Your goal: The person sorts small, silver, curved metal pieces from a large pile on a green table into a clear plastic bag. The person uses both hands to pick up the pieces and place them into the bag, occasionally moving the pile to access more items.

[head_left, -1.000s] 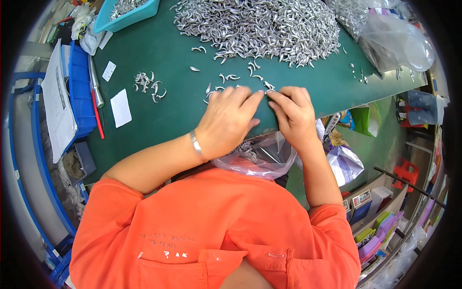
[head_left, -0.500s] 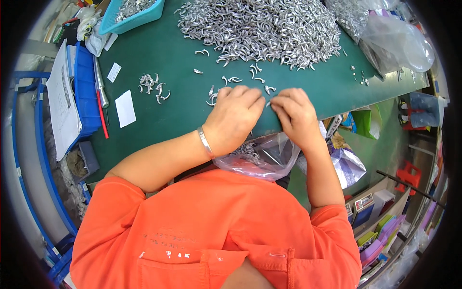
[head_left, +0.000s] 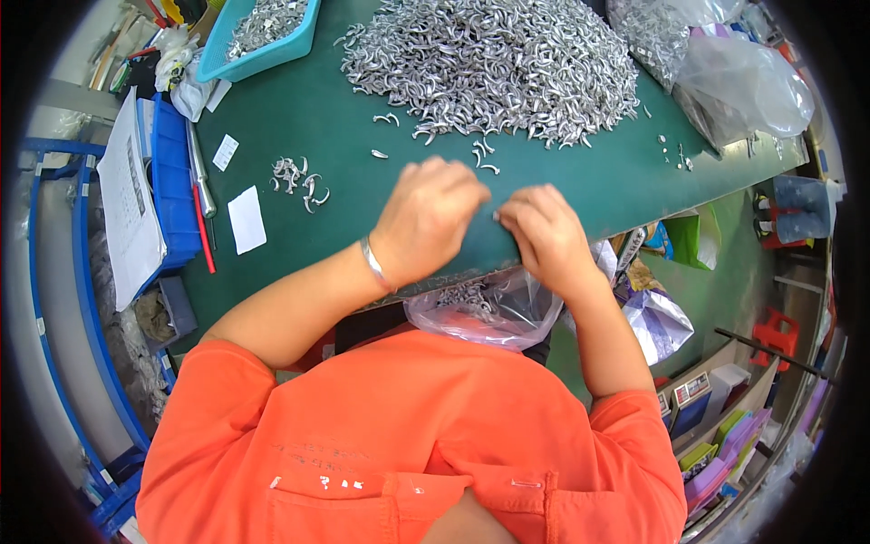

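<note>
At the table's near edge my left hand (head_left: 430, 218) is palm down, its fingers curled and somewhat blurred; whatever they hold is hidden beneath them. Beside it, slightly apart, my right hand (head_left: 548, 234) pinches a small silver metal piece (head_left: 496, 217) between thumb and fingers. Below both hands, an open clear plastic bag (head_left: 530, 308) holds more silver pieces (head_left: 464, 297). A big pile of curved, claw-like silver metal pieces (head_left: 498, 68) covers the far middle of the green table (head_left: 349, 240). A few loose curved pieces (head_left: 485, 156) lie between the pile and my hands.
On the left lie a small cluster of curved pieces (head_left: 290, 174), a white card (head_left: 246, 219), a red pen (head_left: 204, 231) and a blue bin (head_left: 174, 181) with papers. A turquoise basket (head_left: 258, 63) of metal parts stands far left. Plastic bags (head_left: 748, 86) sit far right.
My hands have drawn further apart, the left one shifting leftward. Loose pieces that lay just beyond my fingers no longer show on the table. The view has tilted slightly.
</note>
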`<state>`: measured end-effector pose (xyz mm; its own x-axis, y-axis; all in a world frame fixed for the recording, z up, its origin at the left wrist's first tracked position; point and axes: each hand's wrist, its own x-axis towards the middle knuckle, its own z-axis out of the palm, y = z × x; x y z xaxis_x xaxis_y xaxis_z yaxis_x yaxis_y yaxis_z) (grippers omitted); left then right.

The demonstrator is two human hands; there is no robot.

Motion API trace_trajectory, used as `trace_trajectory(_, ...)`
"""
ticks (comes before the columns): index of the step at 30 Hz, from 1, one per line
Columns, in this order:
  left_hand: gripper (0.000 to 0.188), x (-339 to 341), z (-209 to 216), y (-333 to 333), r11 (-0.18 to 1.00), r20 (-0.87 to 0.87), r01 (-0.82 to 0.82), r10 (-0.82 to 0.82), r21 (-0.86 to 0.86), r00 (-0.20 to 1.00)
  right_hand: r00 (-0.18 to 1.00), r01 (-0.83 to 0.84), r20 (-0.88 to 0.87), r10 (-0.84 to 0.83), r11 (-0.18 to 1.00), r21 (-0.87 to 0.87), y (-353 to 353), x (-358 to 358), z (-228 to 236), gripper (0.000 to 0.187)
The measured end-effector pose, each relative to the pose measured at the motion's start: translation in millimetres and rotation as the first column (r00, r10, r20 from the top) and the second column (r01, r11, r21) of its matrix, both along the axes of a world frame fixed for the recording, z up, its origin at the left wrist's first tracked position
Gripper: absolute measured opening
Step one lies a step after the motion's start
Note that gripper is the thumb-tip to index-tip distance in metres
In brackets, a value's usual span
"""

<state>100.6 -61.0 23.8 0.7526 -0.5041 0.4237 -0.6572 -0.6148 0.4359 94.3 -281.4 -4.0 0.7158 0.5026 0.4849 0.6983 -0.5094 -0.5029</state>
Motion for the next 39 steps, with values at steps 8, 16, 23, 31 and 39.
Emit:
trace_trajectory(8, 0.021, 41, -26, -10, 0.975, 0.078, -0.189, 0.181, 0.114, 0.980, 0.991, -0.120, -0.054, 0.122, 0.992, 0.046, -2, 2, 13, 0.016)
trace_trajectory(16, 0.013, 14, -22, -5, 0.989, 0.113, -0.078, 0.064, 0.122, 0.991, 0.991, -0.065, -0.111, 0.070, 0.996, 0.056, 9, 21, 1, 0.022)
trace_trajectory(23, 0.012, -55, -13, 12, 0.964, -0.046, 0.264, -0.265, -0.031, 0.963, 0.869, -0.356, -0.313, 0.383, 0.924, 0.141, -11, -34, 21, 0.027)
trace_trajectory(31, 0.026, -36, 5, 45, 0.973, -0.162, -0.229, 0.226, 0.005, 0.960, 0.969, -0.242, -0.062, 0.238, 0.969, -0.057, 42, 17, 15, 0.042)
trace_trajectory(39, 0.025, -39, -5, 38, 0.989, -0.214, -0.147, 0.136, -0.034, 0.967, 0.981, 0.057, -0.192, -0.033, 0.991, 0.121, 10, 8, 12, 0.022)
